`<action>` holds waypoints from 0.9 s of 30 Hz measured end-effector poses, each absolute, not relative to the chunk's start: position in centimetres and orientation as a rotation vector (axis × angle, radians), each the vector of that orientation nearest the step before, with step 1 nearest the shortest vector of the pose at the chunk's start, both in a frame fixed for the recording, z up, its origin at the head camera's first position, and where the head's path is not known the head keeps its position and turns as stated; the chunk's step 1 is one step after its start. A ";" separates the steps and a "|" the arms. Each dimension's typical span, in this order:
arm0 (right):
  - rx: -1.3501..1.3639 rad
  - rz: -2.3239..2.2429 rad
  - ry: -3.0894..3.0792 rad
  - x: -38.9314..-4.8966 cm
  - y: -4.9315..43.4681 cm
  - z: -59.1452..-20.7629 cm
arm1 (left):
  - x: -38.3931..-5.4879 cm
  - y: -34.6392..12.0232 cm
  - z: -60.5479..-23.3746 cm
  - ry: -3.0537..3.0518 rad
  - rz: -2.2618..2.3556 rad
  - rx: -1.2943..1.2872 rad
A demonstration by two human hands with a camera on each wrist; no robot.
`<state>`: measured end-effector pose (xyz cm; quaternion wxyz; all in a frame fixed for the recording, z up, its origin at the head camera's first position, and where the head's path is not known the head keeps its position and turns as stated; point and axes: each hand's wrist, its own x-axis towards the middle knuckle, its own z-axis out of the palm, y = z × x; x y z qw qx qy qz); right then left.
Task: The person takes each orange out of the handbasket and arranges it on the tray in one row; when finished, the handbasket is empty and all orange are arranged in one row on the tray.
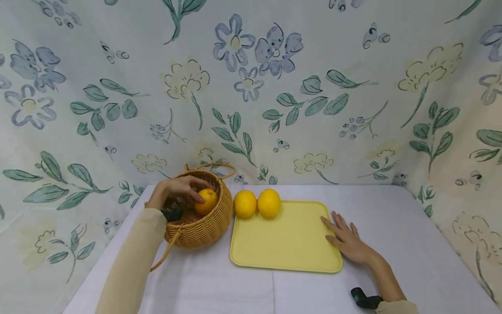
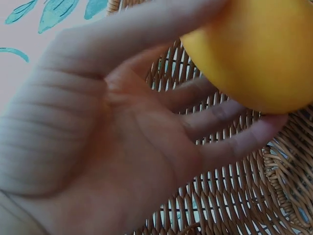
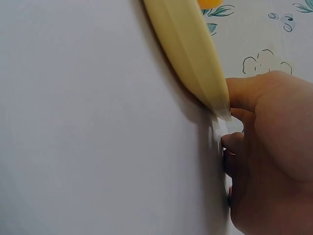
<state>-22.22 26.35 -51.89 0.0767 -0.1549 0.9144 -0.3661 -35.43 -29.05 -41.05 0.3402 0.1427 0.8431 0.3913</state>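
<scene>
Inside the wicker basket [image 1: 219,226], at the left of the table, my left hand [image 1: 184,187] grips an orange [image 1: 206,202]. In the left wrist view, the thumb lies along one side of the orange [image 2: 259,54] and fingertips touch its underside, with woven wicker behind. Two more oranges, one at the left [image 1: 245,204] and one beside it [image 1: 269,203], sit together at the far left corner of the yellow tray [image 1: 286,240]. My right hand [image 1: 347,240] rests at the tray's right edge with its fingers spread, and the thumb touches the rim [image 3: 195,54] in the right wrist view.
The basket stands close to the tray's left side, one handle [image 1: 166,253] hanging down toward the front and another standing up at the back. A white cloth [image 1: 204,279] covers the table. Behind it hangs a flowered curtain [image 1: 251,144].
</scene>
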 end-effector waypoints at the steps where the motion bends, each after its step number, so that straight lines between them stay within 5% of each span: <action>1: -0.460 -1.095 2.740 -22.2 26.4 -51.9 | -35.5 -29.0 -41.0 2.199 1.017 0.392; 17: -0.435 -1.070 2.742 -22.3 26.7 -51.8 | -35.0 -28.7 -36.7 2.300 1.067 0.545; 27: -0.415 -1.053 2.725 -22.2 26.3 -51.9 | -31.8 -30.1 -34.8 2.453 1.224 0.609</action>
